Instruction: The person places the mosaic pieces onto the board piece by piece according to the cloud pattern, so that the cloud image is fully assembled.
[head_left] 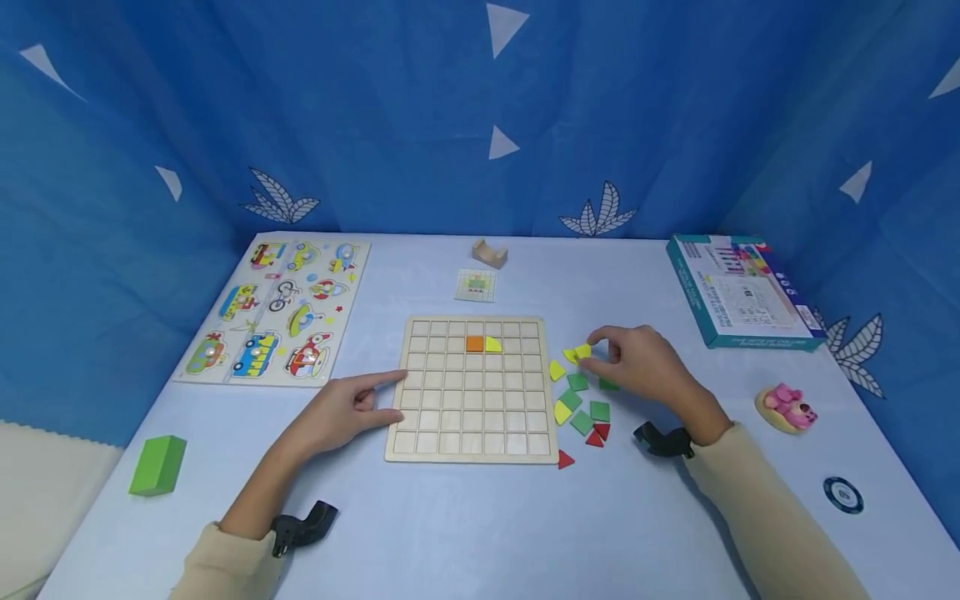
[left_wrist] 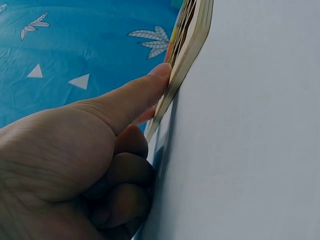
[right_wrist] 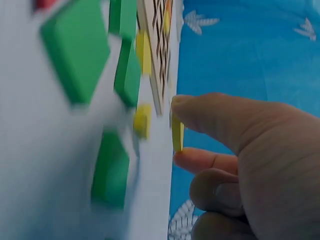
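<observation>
A wooden grid board (head_left: 462,400) lies mid-table, with an orange square (head_left: 475,343) and a yellow quarter-circle tile (head_left: 492,344) side by side in its upper cells. The straight index finger and thumb of my left hand (head_left: 341,414) touch the board's left edge; its other fingers are curled, as the left wrist view shows. My right hand (head_left: 643,360) pinches a yellow tile (right_wrist: 177,132) between thumb and index finger, right of the board. Beneath and near it lie loose yellow pieces (head_left: 557,371), green squares (head_left: 600,411) and red triangles (head_left: 566,459).
Behind the board are a small pattern card (head_left: 476,285) and a wooden holder (head_left: 490,253). A vehicle puzzle (head_left: 255,325) and a green block (head_left: 158,466) sit left. On the right are a box (head_left: 742,292), a pink figurine (head_left: 789,407) and a round chip (head_left: 843,495).
</observation>
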